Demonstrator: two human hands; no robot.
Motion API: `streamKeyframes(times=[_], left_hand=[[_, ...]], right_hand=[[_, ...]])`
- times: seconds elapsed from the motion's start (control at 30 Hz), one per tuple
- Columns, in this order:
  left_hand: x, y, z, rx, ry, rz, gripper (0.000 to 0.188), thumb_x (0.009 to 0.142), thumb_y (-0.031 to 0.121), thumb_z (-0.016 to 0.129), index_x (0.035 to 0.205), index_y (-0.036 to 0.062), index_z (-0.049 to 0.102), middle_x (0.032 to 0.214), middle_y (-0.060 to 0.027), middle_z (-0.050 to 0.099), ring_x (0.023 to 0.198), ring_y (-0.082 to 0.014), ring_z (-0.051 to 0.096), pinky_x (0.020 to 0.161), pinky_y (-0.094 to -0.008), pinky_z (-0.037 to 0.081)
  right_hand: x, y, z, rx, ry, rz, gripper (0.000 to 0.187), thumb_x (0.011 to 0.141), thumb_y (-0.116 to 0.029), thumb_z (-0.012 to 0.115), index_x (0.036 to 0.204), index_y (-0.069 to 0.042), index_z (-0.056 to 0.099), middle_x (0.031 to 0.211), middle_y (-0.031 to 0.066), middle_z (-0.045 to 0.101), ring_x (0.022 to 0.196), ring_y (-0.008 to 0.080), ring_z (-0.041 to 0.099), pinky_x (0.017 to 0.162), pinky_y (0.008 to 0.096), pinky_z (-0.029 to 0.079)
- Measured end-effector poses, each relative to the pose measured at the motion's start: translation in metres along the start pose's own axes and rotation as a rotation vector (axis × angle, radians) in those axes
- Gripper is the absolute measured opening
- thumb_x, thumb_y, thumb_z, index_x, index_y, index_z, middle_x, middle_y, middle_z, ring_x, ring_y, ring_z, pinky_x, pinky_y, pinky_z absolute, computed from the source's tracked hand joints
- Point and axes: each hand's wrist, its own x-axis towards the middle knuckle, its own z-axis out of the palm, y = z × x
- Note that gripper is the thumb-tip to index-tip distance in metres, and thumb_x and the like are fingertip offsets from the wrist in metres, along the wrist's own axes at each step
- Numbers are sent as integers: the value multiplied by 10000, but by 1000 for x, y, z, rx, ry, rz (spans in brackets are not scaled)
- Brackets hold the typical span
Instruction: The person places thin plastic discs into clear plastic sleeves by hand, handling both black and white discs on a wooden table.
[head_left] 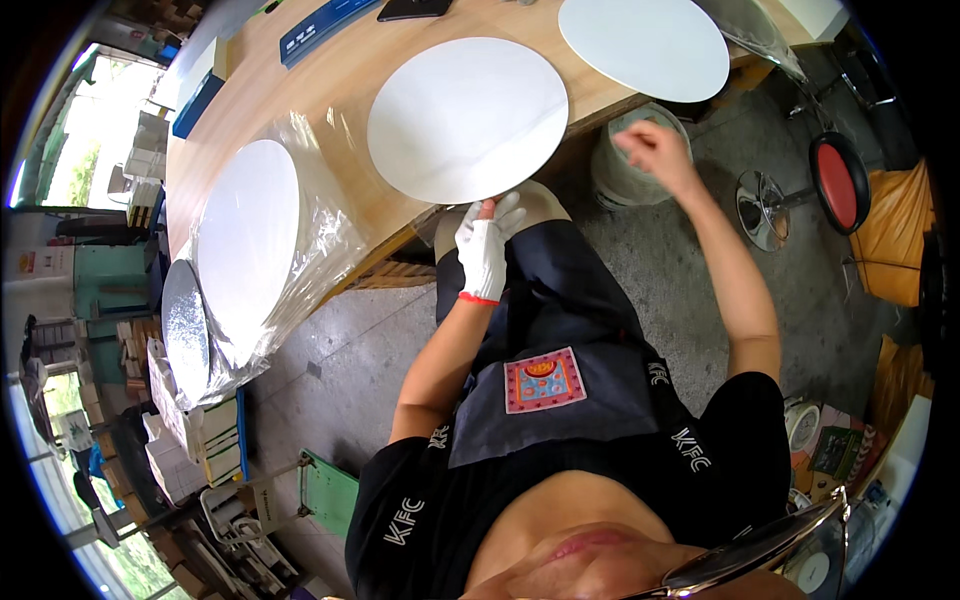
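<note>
A round white board point(468, 120) lies in front of me, its near rim reaching past the table's edge. My left hand point(483, 245), in a white glove with a red cuff, is closed on that rim; the bare thumb tip shows at the edge, and some fingers are partly hidden. To the right, my bare right hand point(655, 155) is raised above a whitish bucket point(640, 185), with its fingers curled together. Whatever those fingers may hold is too small to make out. A second white disc point(645, 45) overhangs the table at the far right.
On the left, another white disc point(248, 235) rests on crumpled clear plastic wrap point(330, 235), beside a silvery disc point(186, 330). A blue box point(325, 30) lies at the back of the wooden table point(270, 90). A red-seated stool point(838, 182) stands right.
</note>
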Motion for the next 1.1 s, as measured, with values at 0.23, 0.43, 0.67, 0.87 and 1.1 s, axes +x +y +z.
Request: streamKeyframes(times=[0.23,0.43,0.67,0.87,1.1], left_hand=[[0,3,3,-17,4,-4,314,1010,236,548,1161,-39,565,1119,-177,667,926,-284,686,900,-416,547],[-2,10,-6,156,-34,24,308,1001,265,568,1037,-35,626,1051,-150,692,906,-232,701,870,-347,550],[-22,3,-20,308,-197,-39,375,994,319,581,1019,-52,627,1035,-148,696,917,-219,703,848,-304,544],[-24,8,-22,226,-204,-28,365,1009,303,562,1050,-56,617,1047,-165,694,937,-236,701,862,-315,543],[-39,16,-42,315,-424,-254,412,1004,261,568,1298,-24,529,1087,-130,689,963,-222,684,864,-334,548]], right_hand=[[12,-81,84,-605,16,-941,293,737,-168,775,1016,-138,689,950,-14,639,916,174,621,738,317,545],[28,-95,95,-481,36,-937,145,802,-165,742,940,-126,724,894,-18,658,838,166,643,694,306,543],[35,-119,101,-511,139,-910,82,811,-190,729,876,-141,720,861,-21,686,824,182,647,695,322,533],[22,-103,132,-525,-45,-705,234,795,-217,749,908,-116,570,798,38,596,852,234,653,693,374,525],[11,-103,148,-541,-50,-614,247,788,-232,758,912,-123,575,773,42,619,727,244,644,621,374,494]])
